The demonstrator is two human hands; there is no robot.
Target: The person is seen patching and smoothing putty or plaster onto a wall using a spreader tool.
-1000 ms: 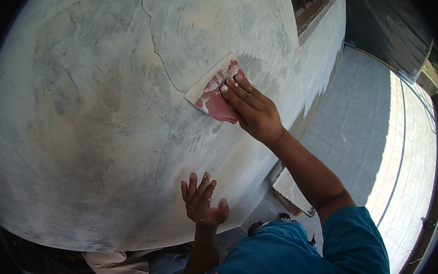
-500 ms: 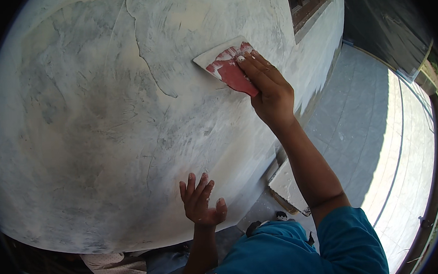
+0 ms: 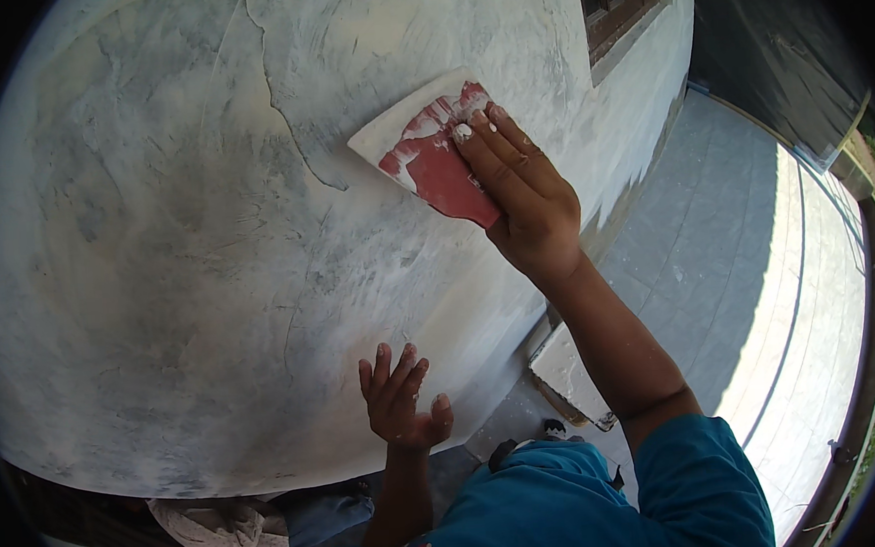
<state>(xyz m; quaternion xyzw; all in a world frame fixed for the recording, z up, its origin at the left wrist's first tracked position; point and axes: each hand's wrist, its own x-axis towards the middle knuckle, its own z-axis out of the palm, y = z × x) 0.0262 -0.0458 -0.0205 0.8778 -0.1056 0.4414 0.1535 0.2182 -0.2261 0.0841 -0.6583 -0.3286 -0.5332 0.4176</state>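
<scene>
My right hand (image 3: 524, 183) grips a red putty spreader (image 3: 441, 168), a wide flat blade smeared with white filler. Its broad edge lies against the wall (image 3: 185, 239), which is coated in patchy white and grey skim. My fingers press on the blade's face, with white filler on the fingertips; the handle end is hidden in my palm. Lower down, my left hand (image 3: 405, 401) is raised beside the wall with fingers spread and white-spotted, holding nothing. A raised ridge of filler (image 3: 295, 147) runs down the wall left of the spreader.
A brown window frame (image 3: 622, 11) is set in the wall at upper right. A white-smeared board (image 3: 571, 376) lies on the floor below my right forearm. Grey tiled floor (image 3: 690, 228) stretches to the right, part sunlit. Cloth and jeans (image 3: 223, 532) show at lower left.
My right hand has drawn the spreader a little to the left along the wall, and more of the blade's face shows. My left hand keeps its spread pose.
</scene>
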